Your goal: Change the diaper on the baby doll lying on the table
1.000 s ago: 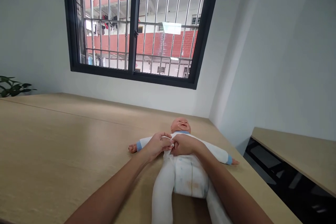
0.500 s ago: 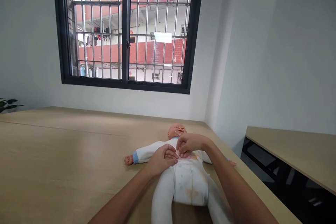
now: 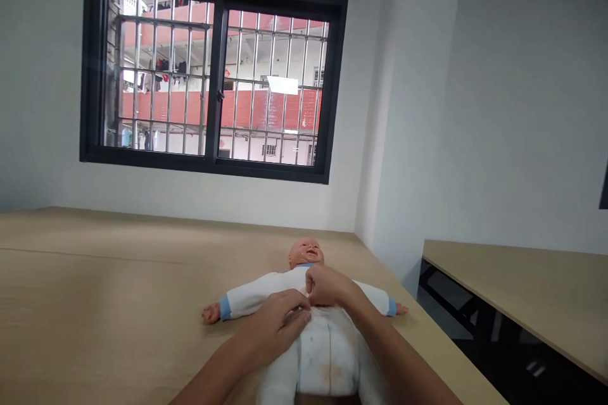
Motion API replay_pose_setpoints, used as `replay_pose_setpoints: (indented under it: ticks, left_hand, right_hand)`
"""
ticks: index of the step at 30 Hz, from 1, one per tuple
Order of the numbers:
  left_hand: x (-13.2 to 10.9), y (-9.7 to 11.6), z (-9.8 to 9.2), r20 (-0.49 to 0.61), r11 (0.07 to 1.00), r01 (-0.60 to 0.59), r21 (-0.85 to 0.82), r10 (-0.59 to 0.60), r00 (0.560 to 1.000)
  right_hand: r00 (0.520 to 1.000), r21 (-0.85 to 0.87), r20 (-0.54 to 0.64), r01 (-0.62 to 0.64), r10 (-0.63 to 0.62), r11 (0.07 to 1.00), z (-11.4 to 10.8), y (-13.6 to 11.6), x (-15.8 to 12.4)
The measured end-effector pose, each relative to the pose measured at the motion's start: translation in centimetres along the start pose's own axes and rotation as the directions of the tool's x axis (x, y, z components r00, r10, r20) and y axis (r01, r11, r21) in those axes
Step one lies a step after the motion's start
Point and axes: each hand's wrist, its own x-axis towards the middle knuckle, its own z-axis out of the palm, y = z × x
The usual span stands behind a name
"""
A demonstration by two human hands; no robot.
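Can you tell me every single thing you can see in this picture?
baby doll: one, peach, lying on its back on the table
sleepsuit: one, white with blue cuffs, on the doll
table: one, pale wood, under the doll
second table: one, pale wood, to the right
window: one, black frame with metal bars, in the wall ahead
wall: one, white, behind the table
left hand: one, on the sleepsuit's chest
right hand: one, on the sleepsuit just below the doll's neck
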Motion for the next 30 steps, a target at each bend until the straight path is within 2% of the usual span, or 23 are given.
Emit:
replay_pose_setpoints:
  ticks: [2, 5, 7, 8, 9, 11, 13, 15, 19, 23, 26, 28, 30]
  left_hand:
    - [-0.3, 0.9, -0.1, 0.042, 0.999, -0.011, 0.033, 0.009, 0.999]
    - [-0.1, 1.4, 0.2, 0.036, 0.994, 0.067, 0.085, -0.071, 0.997]
    - [0.1, 1.4, 0.4, 0.021, 0.987, 0.111, 0.114, -0.114, 0.993]
    - [0.1, 1.4, 0.5, 0.019, 0.986, 0.106, 0.125, -0.109, 0.994]
    - [0.1, 1.5, 0.6, 0.014, 0.987, 0.09, 0.132, -0.092, 0.996]
    - [-0.1, 1.5, 0.7, 0.007, 0.989, 0.041, 0.143, -0.043, 0.999]
    - [-0.4, 1.5, 0.7, 0.024, 0.99, 0.007, 0.141, -0.01, 1.0]
    - [-0.8, 1.4, 0.7, 0.075, 0.993, 0.008, 0.115, -0.017, 0.997]
    - [-1.4, 0.8, 0.7, 0.154, 0.998, 0.061, 0.034, -0.065, 0.986]
    - [-1.6, 0.5, 0.6, 0.146, 0.998, 0.062, 0.019, -0.064, 0.987]
    - [-1.7, 0.8, 0.4, 0.149, 0.996, 0.071, 0.059, -0.08, 0.986]
    - [-1.7, 1.1, 0.2, 0.16, 0.991, 0.081, 0.107, -0.097, 0.982]
    - [-1.6, 1.3, 0.0, 0.155, 0.985, 0.078, 0.152, -0.102, 0.983]
  right_hand:
    - [0.992, -0.014, -0.118, 0.044, -0.045, 0.999, 0.4, 0.5, -0.9]
    - [0.958, 0.171, -0.287, 0.076, -0.024, 0.982, 0.1, 2.8, -2.3]
    - [0.889, 0.324, -0.454, 0.106, 0.056, 0.94, -0.6, 5.4, -3.3]
    - [0.862, 0.383, -0.494, 0.097, 0.115, 0.919, -0.9, 6.8, -3.8]
    - [0.876, 0.466, -0.453, 0.075, 0.165, 0.882, -1.1, 8.0, -4.2]
    - [0.933, 0.611, -0.296, 0.022, 0.203, 0.791, -1.1, 9.8, -5.0]
    - [0.979, 0.668, -0.133, -0.027, 0.156, 0.744, -0.5, 10.2, -5.5]
    - [0.994, 0.662, -0.04, -0.046, 0.097, 0.748, 0.5, 9.8, -5.6]
    - [0.997, 0.679, 0.001, -0.054, 0.072, 0.732, 2.0, 9.1, -4.9]
    - [0.996, 0.808, 0.079, -0.091, 0.047, 0.581, 2.0, 10.3, -4.6]
    - [0.995, 0.851, 0.084, -0.097, 0.049, 0.515, 2.3, 11.0, -4.5]
    - [0.995, 0.86, 0.08, -0.096, 0.052, 0.501, 2.9, 11.0, -4.3]
    - [0.997, 0.845, 0.064, -0.079, 0.048, 0.529, 3.5, 10.9, -4.1]
